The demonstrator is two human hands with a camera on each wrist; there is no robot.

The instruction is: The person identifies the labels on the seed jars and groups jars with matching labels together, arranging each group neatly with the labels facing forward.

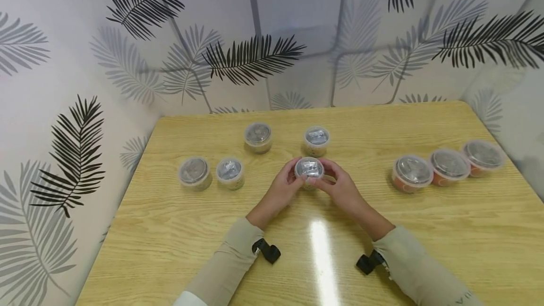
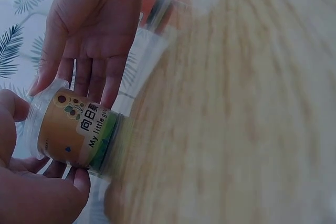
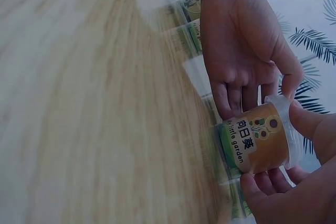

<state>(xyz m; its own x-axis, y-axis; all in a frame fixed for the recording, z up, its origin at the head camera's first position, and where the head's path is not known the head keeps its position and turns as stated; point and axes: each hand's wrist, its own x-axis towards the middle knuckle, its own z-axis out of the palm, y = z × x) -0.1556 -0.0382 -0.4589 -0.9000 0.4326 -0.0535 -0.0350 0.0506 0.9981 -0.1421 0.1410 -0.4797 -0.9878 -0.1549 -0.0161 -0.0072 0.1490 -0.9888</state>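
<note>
At the middle of the table, my left hand (image 1: pixel 280 188) and right hand (image 1: pixel 340 188) hold a small plastic cup (image 1: pixel 309 168) between them. Through its clear lid a silver packet shows. The left wrist view has the same cup (image 2: pixel 68 129) with an orange and green "My little garden" label and sunflower drawings. Fingers of both hands lie round its sides, and the thumbs are at the lid's rim. The right wrist view shows the cup's (image 3: pixel 257 140) base at or close to the tabletop; contact is hard to tell.
Behind the held cup stands a similar cup (image 1: pixel 316 141), with another lidded tub (image 1: pixel 258 138) to its left. Nearer left are a tub (image 1: pixel 194 174) and a cup (image 1: pixel 230 174). Three red-orange tubs (image 1: pixel 412 174) line up at the right. A leaf-patterned wall covering (image 1: pixel 297 79) rises behind the wooden table (image 1: pixel 170 249).
</note>
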